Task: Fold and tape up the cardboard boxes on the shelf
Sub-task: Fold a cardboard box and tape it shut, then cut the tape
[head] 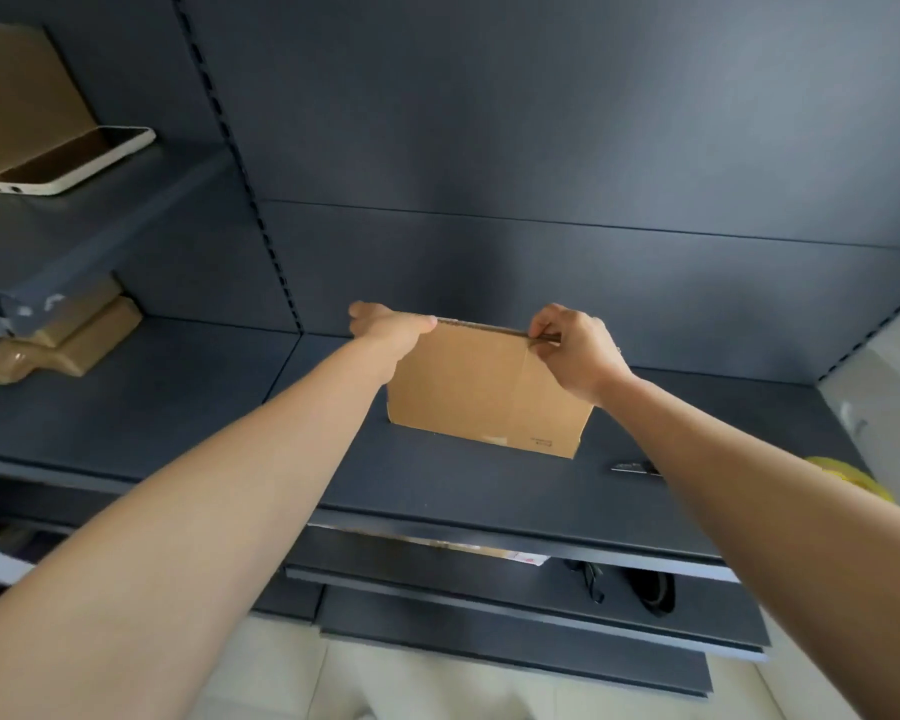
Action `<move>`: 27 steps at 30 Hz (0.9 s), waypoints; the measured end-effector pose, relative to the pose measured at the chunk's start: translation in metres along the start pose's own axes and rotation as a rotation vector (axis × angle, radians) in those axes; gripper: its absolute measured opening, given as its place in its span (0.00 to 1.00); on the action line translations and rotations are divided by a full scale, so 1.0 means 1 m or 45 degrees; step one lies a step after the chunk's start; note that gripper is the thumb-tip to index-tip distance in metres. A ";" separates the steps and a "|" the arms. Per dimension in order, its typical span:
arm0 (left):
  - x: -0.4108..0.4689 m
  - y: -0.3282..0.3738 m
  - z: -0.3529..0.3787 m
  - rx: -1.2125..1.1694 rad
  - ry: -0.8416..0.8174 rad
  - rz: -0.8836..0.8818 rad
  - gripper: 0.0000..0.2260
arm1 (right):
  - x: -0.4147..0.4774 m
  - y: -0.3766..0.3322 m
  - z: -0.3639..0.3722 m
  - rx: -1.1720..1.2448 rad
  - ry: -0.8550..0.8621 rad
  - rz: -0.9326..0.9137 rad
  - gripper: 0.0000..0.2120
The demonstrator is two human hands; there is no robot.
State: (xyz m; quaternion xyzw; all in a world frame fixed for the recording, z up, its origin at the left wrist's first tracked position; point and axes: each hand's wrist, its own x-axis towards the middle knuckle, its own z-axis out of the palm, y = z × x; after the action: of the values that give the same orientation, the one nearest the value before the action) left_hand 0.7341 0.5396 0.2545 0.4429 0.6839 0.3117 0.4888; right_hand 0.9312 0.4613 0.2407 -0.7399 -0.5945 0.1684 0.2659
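Two pinches: left hand [392, 331] and right hand [579, 351] hold the cardboard box [468, 394] by its top edge (print unreadable), mid-shelf [219, 407], dark grey.

Tiny illegible print low on the cardboard box [484, 392]

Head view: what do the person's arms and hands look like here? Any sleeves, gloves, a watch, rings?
Both arms are bare to the frame's edge: no sleeve on the left forearm or right forearm. The left hand and right hand wear no gloves; neither wrist carries a watch. A tiny glint at the right hand's edge might be a ring, too small to tell.
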 end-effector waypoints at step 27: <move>-0.026 0.006 -0.003 -0.009 0.019 -0.130 0.33 | 0.018 -0.020 -0.023 -0.279 -0.061 0.192 0.18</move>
State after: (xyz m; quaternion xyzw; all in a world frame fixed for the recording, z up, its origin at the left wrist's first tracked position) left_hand 0.7369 0.5183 0.2705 0.4034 0.7081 0.2923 0.5005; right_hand 0.9325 0.4770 0.2719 -0.8029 -0.5583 0.1394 0.1558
